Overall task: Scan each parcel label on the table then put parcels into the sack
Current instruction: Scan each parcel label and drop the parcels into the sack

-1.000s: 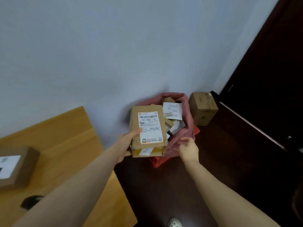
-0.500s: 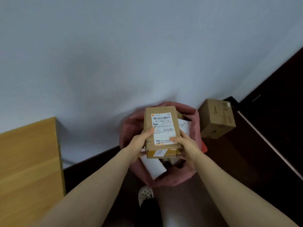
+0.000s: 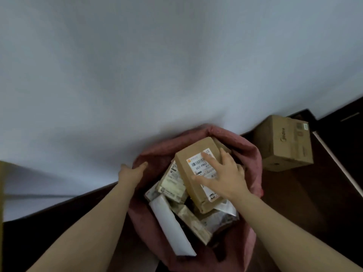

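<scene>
Head cam looks straight down into the pink sack (image 3: pixel 157 154), which sits on the dark floor (image 3: pixel 294 203) right up against the pale wall (image 3: pixel 176 65). The brown parcel (image 3: pixel 194 195) is in the sack's mouth, lying tilted on top of the pile with its white label (image 3: pixel 200 163) facing up. The right hand (image 3: pixel 225 177) is flat on top of it. Its fingers are splayed wide and straight across the label, the thumb is out to the near side, and nothing curls round the box, so it's pressing rather than gripping. That arm reaches in from the lower right with the wrist bent down.

The left hand (image 3: pixel 131 171) is stretched out to the sack's left rim and touches the fabric. Honestly I can't tell if it's pinching the cloth or just resting against it. Under the parcel there's a jumble of other labelled packets (image 3: pixel 172 183) and a long white mailer (image 3: pixel 170 228) poking out toward the near edge. A bigger cardboard box (image 3: pixel 284 144) sits on the floor just beside the sack, off to the right.
</scene>
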The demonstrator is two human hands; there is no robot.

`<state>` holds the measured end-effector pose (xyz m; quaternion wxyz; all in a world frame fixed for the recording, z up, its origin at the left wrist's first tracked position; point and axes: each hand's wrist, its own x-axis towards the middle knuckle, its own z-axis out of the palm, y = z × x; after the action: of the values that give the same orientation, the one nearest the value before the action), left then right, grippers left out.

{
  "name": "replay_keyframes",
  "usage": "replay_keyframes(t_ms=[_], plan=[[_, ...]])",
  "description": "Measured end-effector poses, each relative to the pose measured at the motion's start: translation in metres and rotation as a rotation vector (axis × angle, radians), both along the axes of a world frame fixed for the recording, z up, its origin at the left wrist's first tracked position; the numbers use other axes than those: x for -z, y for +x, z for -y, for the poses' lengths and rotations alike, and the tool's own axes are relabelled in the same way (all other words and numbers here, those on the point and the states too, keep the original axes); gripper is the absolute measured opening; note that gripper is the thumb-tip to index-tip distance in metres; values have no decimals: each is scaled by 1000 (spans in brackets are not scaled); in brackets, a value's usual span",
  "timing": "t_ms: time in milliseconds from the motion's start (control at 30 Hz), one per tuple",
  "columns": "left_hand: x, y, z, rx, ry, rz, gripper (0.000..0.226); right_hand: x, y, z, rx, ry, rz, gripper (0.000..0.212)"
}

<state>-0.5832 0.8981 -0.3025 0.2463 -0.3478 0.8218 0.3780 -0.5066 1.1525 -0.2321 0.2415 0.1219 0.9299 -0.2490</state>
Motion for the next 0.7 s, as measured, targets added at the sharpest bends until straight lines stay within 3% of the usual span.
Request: replay_keyframes(t_ms=[100, 200, 367, 467, 533, 600, 700], plan=[[3, -4, -11, 10, 17, 24, 67, 14, -2, -1, -118, 43, 45, 95], [-12, -6, -27, -62, 137, -106, 35, 17, -2, -7, -208, 68, 15, 105], [-64, -10, -44, -209, 276, -445, 22, 8, -5, -22, -215, 198, -39, 93], [-72, -6, -39, -275, 254, -418, 18, -1, 14, -35, 78, 171, -340, 76], [-74, -1, -38, -280, 212, -334, 22, 0, 30, -49, 381, 188, -382, 78], [-72, 1, -39, -277, 152, -230, 46, 1, 46, -62, 655, 136, -151, 106], [-68, 2, -38, -209, 117, -22, 90, 14, 66, -77, 987, -155, 184, 133]])
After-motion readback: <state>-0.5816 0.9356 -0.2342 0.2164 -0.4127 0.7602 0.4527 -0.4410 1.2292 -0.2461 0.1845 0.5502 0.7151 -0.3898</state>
